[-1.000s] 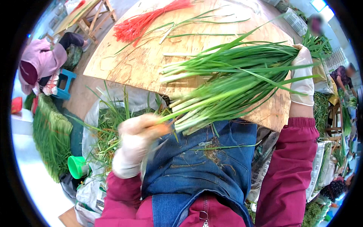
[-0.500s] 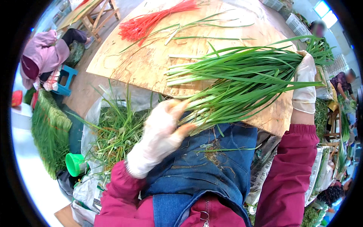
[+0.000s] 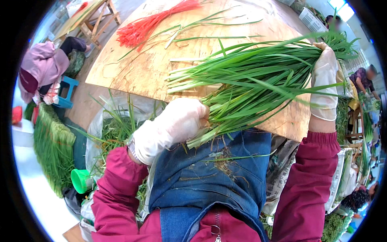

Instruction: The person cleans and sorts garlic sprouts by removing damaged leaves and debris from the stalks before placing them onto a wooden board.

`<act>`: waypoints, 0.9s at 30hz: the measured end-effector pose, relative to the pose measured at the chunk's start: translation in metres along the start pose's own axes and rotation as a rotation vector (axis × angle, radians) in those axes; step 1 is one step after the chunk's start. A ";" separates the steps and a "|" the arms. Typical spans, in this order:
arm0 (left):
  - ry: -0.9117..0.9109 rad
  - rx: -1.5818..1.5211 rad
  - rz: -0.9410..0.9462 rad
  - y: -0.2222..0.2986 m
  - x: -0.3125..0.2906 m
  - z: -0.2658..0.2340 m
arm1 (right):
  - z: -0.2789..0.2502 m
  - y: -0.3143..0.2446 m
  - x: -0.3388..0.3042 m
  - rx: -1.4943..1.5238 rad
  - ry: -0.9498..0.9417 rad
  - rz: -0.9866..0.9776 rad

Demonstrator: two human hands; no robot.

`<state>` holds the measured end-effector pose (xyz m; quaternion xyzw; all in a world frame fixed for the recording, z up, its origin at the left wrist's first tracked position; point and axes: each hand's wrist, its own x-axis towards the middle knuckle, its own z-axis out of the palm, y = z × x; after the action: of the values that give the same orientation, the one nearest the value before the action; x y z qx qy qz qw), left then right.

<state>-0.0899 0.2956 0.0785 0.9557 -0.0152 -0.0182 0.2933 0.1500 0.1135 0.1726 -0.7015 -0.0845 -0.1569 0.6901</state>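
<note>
A thick bunch of garlic chives (image 3: 258, 80) lies across the near edge of a wooden board, pale stem ends to the left and green leaves to the right. My right hand (image 3: 324, 82), in a whitish glove, is closed round the leafy end. At the stem end, my left hand (image 3: 173, 127), gloved too with bare fingertips, is curled in on the lower stems; the leaves and knuckles partly hide its grip. Some stem ends stick out beneath that hand, over my lap. Several loose chives (image 3: 201, 28) rest farther back on the board.
A bundle of red ties (image 3: 155, 20) lies at the board's far left. Trimmed leaves (image 3: 115, 129) fill a plastic-lined container beside my left arm, near a green cup (image 3: 81, 180). Stacked chives (image 3: 52, 141) and a seated person (image 3: 42, 66) are at the left. Roots and scraps (image 3: 223, 161) litter my apron.
My left hand has turned and its spread thumb and fingers have closed in at the stem ends. My right hand keeps its hold on the leaves. The view has shifted slightly.
</note>
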 end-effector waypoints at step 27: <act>0.067 0.560 -1.089 -0.105 -0.273 0.007 | 0.002 0.030 0.047 0.196 0.153 0.307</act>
<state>-0.3606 0.3898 0.0205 0.8670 0.4806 -0.1305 -0.0199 0.2046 0.1094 0.1604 -0.6215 0.0614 -0.0937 0.7753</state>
